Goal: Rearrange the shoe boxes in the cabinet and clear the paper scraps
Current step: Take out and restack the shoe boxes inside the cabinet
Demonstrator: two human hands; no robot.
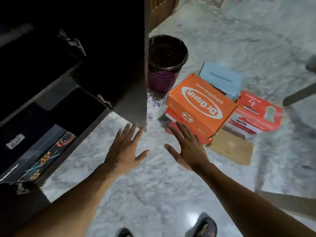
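**Empty Hands Over a Floor of Shoe Boxes**

We look down at our two hands stretched out above a pale marbled floor (153, 194), both palm-down with fingers spread and holding nothing. Our left hand (124, 149) hovers near the lower corner of the open door of a dark cabinet (119, 57); our right hand (186, 149) reaches toward a pile of shoe boxes lying on the floor, its fingertips (172, 127) overlapping the near edge of the pile in this view, though we cannot tell whether they touch it.

Uppermost on the pile is an orange box (200, 103) with a white oval logo, resting on another orange-red box (181, 122). Behind it stands a light blue box (220, 77); to its right is a red and white box (258, 115), and a plain brown cardboard box (232, 147) lies in front of that. Inside the cabinet, on a low shelf, we see a dark box with coloured graphics (44, 153).

A purple mesh wastebasket (164, 65) lined with a dark bag stands just behind the cabinet door. Paper scraps (153, 105) lie on the floor between the basket and the boxes. Our sandalled feet (203, 226) show at the bottom edge.
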